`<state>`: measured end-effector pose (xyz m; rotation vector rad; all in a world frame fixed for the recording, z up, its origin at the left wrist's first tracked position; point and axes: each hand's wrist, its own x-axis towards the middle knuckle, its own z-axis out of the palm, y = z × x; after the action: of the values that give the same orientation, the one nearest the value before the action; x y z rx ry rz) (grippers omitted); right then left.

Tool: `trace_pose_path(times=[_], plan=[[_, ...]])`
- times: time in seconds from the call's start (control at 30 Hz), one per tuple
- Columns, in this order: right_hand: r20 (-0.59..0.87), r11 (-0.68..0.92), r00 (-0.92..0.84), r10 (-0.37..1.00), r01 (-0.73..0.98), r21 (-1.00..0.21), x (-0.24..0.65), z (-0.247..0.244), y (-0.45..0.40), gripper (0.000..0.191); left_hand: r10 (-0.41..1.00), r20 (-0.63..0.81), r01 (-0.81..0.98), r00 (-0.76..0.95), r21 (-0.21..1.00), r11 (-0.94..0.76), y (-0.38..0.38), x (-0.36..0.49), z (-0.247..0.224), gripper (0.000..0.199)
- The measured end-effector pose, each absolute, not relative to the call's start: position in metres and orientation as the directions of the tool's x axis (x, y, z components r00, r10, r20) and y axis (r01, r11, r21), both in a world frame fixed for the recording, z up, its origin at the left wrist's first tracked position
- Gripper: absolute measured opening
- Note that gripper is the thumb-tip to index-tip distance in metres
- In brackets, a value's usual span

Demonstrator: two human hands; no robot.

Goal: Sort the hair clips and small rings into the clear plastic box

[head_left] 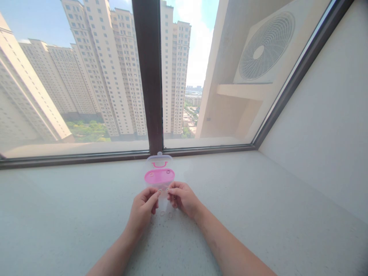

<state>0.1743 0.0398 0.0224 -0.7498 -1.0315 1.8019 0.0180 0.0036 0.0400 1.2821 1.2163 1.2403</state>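
Note:
My left hand (144, 205) pinches a small pale ring (160, 191) between thumb and forefinger. Close beside it, my right hand (184, 197) pinches another small ring (167, 190). Both hands are just in front of a clear plastic box with a pink tray (159, 176) in its top. The box's clear lid (149, 161), with a pink handle, stands raised at the back. On the pink tray rest a pale ring (151, 174) and a dark ring (168, 172). Two more rings (170, 215) lie on the sill below my hands. My fingers partly hide the box's front.
A pale speckled windowsill (258, 214) spreads around the box. Behind it stands a window with a dark frame (152, 76). A white wall (324, 115) closes off the right side. Tall buildings and an air-conditioner unit (267, 46) show outside the glass.

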Motion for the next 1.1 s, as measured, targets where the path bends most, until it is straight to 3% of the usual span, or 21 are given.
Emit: trace_pose_path(times=[1.1], plan=[[-0.033,-0.232,-0.455,0.890,-0.389,-0.892,0.1754,0.0213,0.0400,0.018,1.000,0.002,-0.028,0.012,1.000,-0.002,0.0039,0.0194,0.0402,0.023]])
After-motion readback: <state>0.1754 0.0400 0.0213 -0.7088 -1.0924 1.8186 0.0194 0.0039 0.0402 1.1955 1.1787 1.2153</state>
